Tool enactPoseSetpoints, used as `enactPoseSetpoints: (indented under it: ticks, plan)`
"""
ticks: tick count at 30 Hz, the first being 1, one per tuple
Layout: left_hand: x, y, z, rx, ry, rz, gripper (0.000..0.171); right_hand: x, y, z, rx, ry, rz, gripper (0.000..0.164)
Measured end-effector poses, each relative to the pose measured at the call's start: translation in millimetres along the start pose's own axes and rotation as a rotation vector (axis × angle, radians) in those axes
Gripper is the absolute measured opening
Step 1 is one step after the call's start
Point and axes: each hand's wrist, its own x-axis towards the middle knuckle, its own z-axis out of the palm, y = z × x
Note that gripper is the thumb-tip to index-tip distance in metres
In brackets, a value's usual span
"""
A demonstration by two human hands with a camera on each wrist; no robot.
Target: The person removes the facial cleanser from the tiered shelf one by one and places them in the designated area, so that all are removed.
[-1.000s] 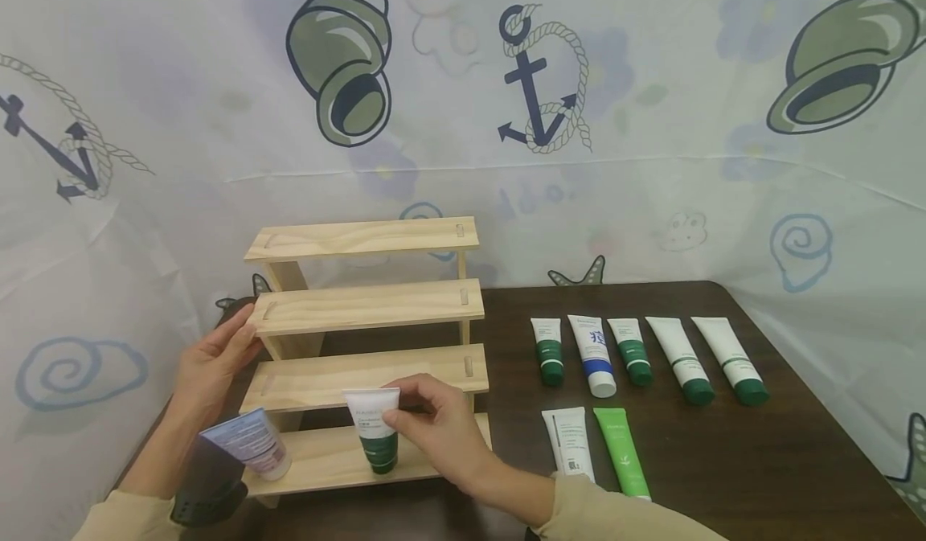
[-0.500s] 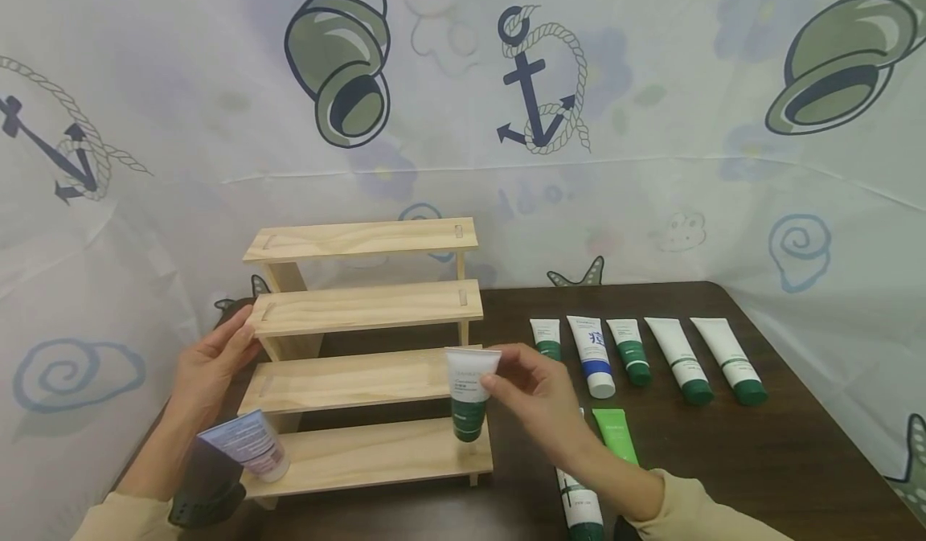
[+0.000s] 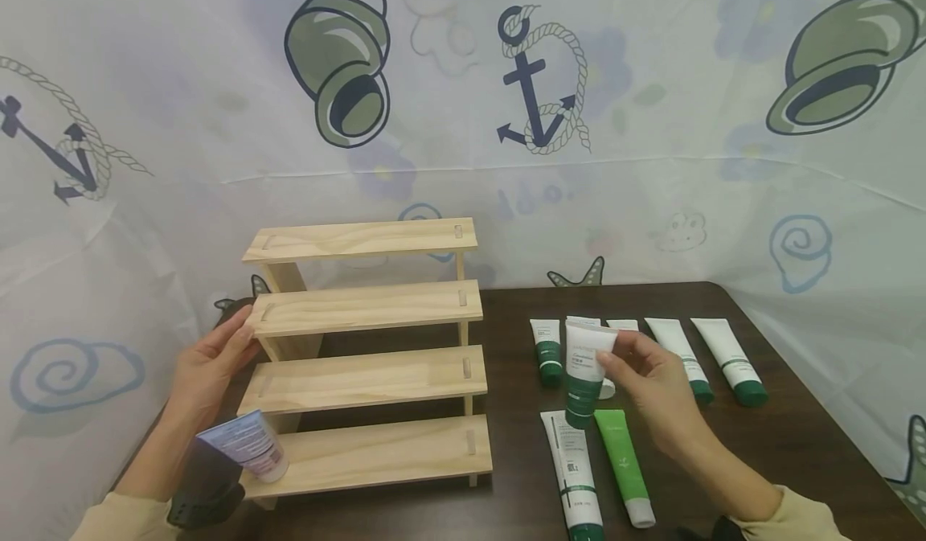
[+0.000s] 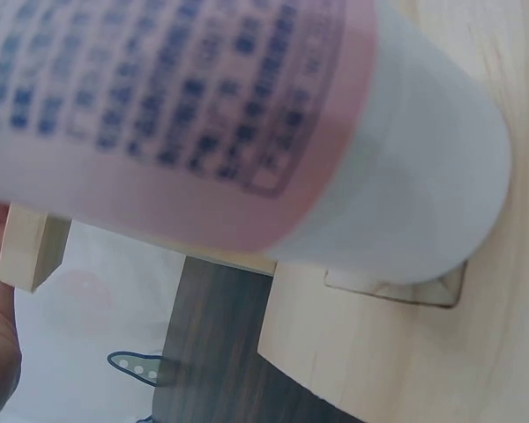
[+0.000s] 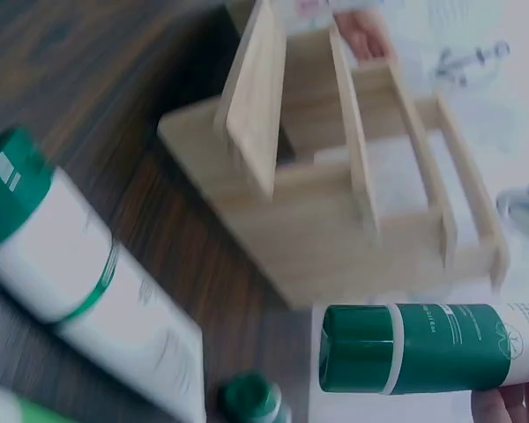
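Observation:
My right hand pinches a small white-and-green squeeze tube near its flat top, cap down, above the table. In the right wrist view the tube's green cap shows in front of the wooden rack. At the left, my left hand grips the edge of a four-step wooden display rack by its second step from the top. A blue-and-pink tube stands on its cap at the left end of the lowest step, close to my left forearm; its white cap fills much of the left wrist view.
Several tubes lie at the back right, among them a small green-capped one and a larger one. The held tube partly hides others. In front lie a long white tube and a bright green tube. A printed cloth hangs behind the table.
My right hand has carried the white-and-green tube from over the rack's lowest step rightward to above the tubes on the table. My left hand and the blue-and-pink tube have stayed put.

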Motion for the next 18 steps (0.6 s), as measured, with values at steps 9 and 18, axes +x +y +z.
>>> enactPoseSetpoints:
  ticks: [9, 18]
  plan:
    - [-0.1, 0.5, 1.6, -0.017, -0.006, 0.010, 0.052, 3.3, 38.3, -46.3, -0.198, 0.002, 0.185, 0.046]
    - [0.2, 0.8, 1.5, -0.027, -0.011, 0.010, 0.052, 0.3, 82.3, -76.6, -0.263, -0.092, 0.353, 0.059]
